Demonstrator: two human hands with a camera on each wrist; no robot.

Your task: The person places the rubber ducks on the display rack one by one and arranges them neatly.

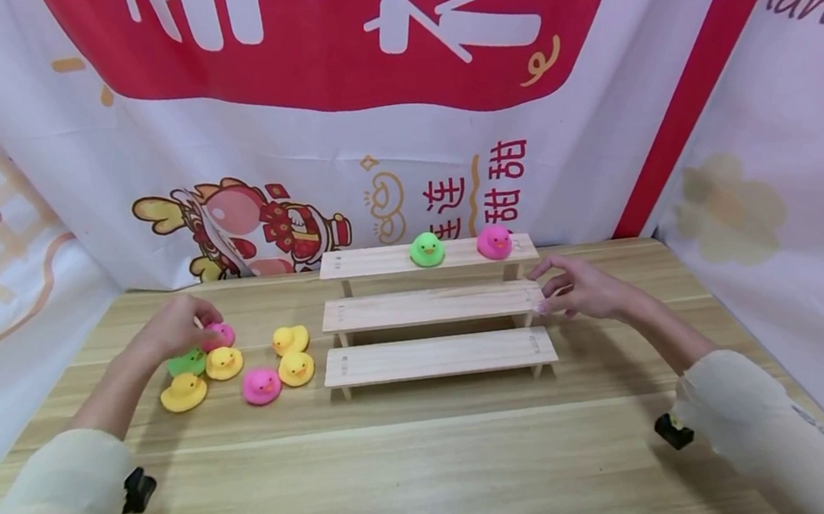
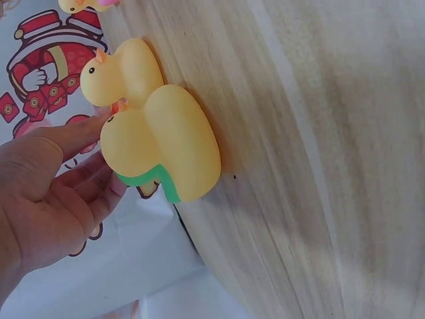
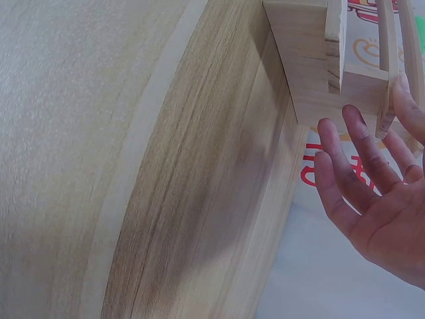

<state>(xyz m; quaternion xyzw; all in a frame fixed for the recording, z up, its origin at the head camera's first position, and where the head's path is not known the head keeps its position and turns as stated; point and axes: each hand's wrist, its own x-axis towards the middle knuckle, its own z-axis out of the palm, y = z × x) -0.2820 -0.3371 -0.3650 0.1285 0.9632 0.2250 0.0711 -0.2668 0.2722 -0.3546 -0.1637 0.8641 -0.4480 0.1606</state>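
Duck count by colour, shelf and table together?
Yellow ducks: 4
Pink ducks: 3
Green ducks: 2
Total: 9

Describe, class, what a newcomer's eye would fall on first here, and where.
The big red patch with white characters on the white cloth backdrop probably catches the eye first. Next might come the round green toy duck and bright pink toy duck on the pale three-tier wooden stand's top shelf. The left hand seems to pinch another pink toy duck, left of the stand.
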